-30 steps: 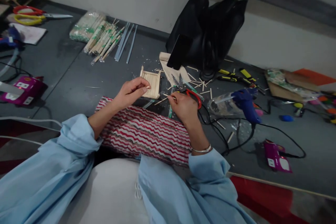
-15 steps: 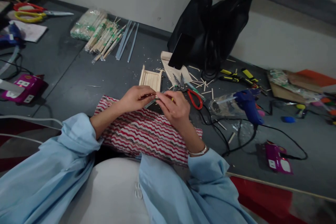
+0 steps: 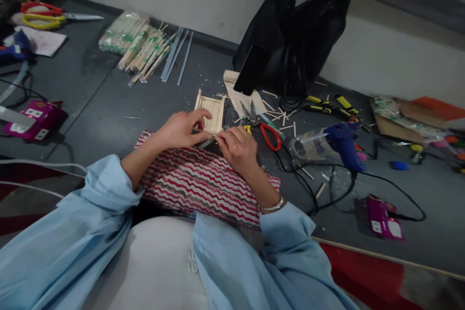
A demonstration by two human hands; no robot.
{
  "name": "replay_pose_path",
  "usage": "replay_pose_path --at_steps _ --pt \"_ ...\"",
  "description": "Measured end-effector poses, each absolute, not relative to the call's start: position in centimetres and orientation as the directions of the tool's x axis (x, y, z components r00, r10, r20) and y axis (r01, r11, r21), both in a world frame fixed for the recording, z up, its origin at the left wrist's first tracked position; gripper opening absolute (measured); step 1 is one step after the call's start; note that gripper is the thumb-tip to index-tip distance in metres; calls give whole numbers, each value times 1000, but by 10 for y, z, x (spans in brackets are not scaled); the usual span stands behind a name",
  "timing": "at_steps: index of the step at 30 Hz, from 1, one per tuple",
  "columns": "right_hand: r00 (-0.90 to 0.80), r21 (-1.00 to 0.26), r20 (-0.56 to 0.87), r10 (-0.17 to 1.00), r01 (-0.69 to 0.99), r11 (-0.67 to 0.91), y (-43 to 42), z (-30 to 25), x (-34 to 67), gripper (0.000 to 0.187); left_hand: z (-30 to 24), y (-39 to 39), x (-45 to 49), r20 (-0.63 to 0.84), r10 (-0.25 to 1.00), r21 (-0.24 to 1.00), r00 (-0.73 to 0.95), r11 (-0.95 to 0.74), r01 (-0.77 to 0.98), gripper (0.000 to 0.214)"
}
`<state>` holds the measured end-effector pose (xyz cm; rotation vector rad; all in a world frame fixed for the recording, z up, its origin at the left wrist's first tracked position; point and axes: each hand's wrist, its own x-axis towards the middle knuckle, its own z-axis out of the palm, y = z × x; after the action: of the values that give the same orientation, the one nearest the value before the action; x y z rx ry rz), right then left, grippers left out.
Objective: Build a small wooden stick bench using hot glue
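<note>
Head view: a person in pale blue sleeves sits at a dark grey floor (image 3: 109, 106) scattered with craft supplies.
Left hand: the left hand (image 3: 180, 131) is curled, with its thumb on the near edge of a small wooden slat panel (image 3: 212, 106) and its fingertips pinched together.
Right hand: the right hand (image 3: 238, 147) is curled too, and its pinched fingertips meet those of the left hand.
Grasp: whatever sits between the fingertips is too small to make out.
Panel: it lies flat on the floor just beyond both hands, at the far edge of a red-and-white striped cloth (image 3: 203, 184).
Cloth: it lies under both wrists and across the lap.
Cutters: red-handled cutters (image 3: 268, 135) lie just right of the right hand, among short cut sticks.
Glue gun: a blue glue gun (image 3: 341, 144) lies farther right, its black cord looping across the floor.
Bag: a black bag (image 3: 290, 43) stands against the wall behind the panel.
Sticks: a bundle of wrapped chopsticks (image 3: 141, 48) lies well off to the far left.
Power strips: one pink power strip (image 3: 381, 210) lies at the right and another (image 3: 32, 118) at the left edge.
</note>
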<state>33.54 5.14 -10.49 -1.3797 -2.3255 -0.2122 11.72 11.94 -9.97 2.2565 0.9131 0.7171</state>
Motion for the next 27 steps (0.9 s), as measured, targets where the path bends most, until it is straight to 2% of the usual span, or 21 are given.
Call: replay_pose_path --at_steps 2,4,9,12,18,27 --pt "-416 -67 405 814 874 480 54 -108 336 28 -94 128 106 309 761 643 571 -609 464 40" --pt "-428 -31 377 821 880 474 56 -111 337 29 -92 136 96 334 720 571 609 -668 477 40" --pt "-473 105 354 806 877 469 61 -115 340 29 -103 147 93 141 678 523 722 -670 527 32" --pt "-485 152 364 795 873 463 63 -116 340 30 -111 146 99 88 677 522 731 -657 544 29" --pt "-476 102 304 825 878 468 63 -115 338 28 -117 146 104 130 675 528 726 -667 526 18" --pt "-460 102 319 828 886 453 65 -116 338 27 -121 143 109 201 674 519 711 -689 507 11"
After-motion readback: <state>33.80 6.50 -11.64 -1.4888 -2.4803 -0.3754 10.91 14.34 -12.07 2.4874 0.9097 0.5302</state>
